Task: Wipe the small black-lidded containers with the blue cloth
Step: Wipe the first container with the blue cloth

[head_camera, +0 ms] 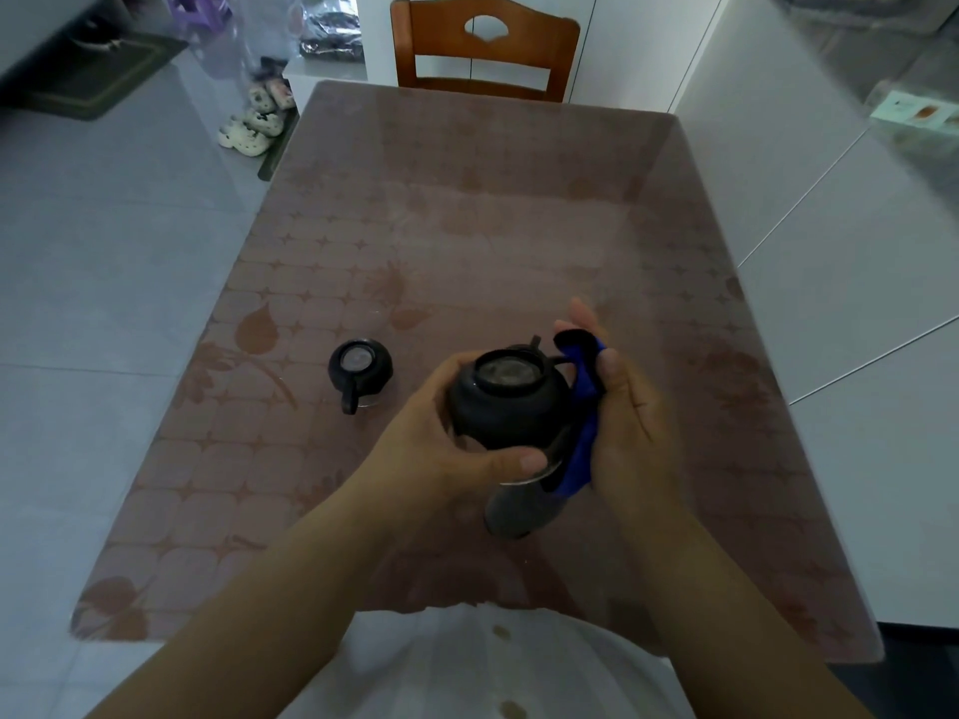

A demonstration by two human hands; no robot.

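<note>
My left hand grips a small black-lidded container above the table, fingers curled round its left side and thumb under its front. My right hand holds the blue cloth against the container's right side, with the cloth running down between palm and container. A clear glass body shows below the black lid. A second black-lidded container stands on the table to the left, its handle pointing toward me.
The table has a brownish patterned glass top. A wooden chair stands at the far end. White cabinets run along the right. Shoes lie on the floor at the far left.
</note>
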